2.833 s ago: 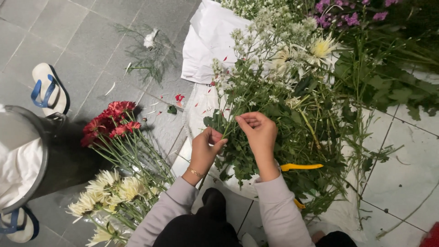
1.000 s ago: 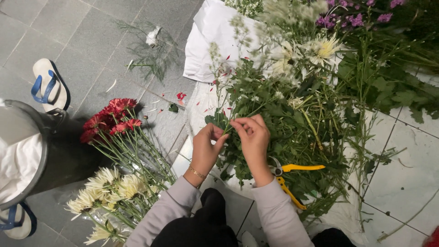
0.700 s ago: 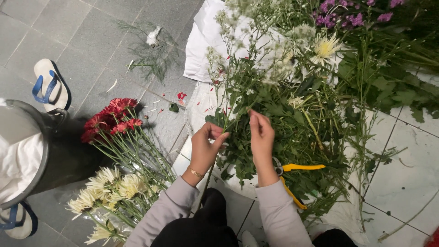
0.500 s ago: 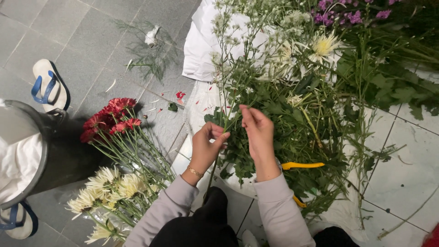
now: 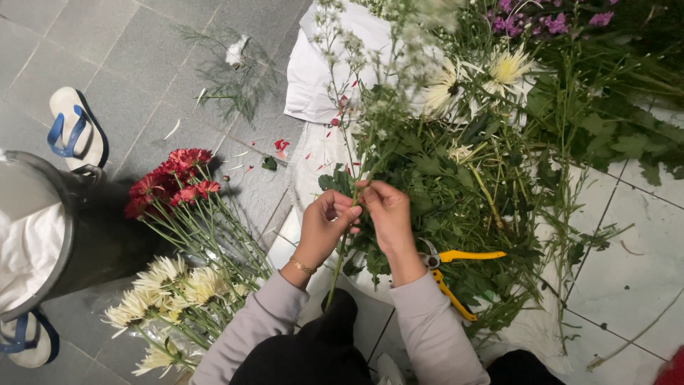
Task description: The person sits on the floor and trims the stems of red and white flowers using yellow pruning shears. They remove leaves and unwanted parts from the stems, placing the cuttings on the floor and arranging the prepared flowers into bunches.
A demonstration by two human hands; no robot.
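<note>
My left hand (image 5: 325, 227) and my right hand (image 5: 387, 214) meet at the middle of the view, both pinched on one thin green stem (image 5: 354, 178) with tiny white blooms at its top. The stem runs from my lap up past my fingers. Under my hands lies a heap of cut green stems and leaves (image 5: 463, 199). Yellow-handled pruning shears (image 5: 456, 267) rest on the heap just right of my right wrist.
Red flowers (image 5: 171, 182) and pale yellow flowers (image 5: 167, 292) lie on the tiled floor at left, beside a dark metal bucket (image 5: 64, 221). Two blue-strapped sandals (image 5: 71, 128) lie near it. White paper (image 5: 320, 64), white daisies (image 5: 470, 75) and purple flowers (image 5: 548, 18) lie farther off.
My right hand has slid down and up along the stem and now meets my left hand on it. The shears and flower piles have not moved.
</note>
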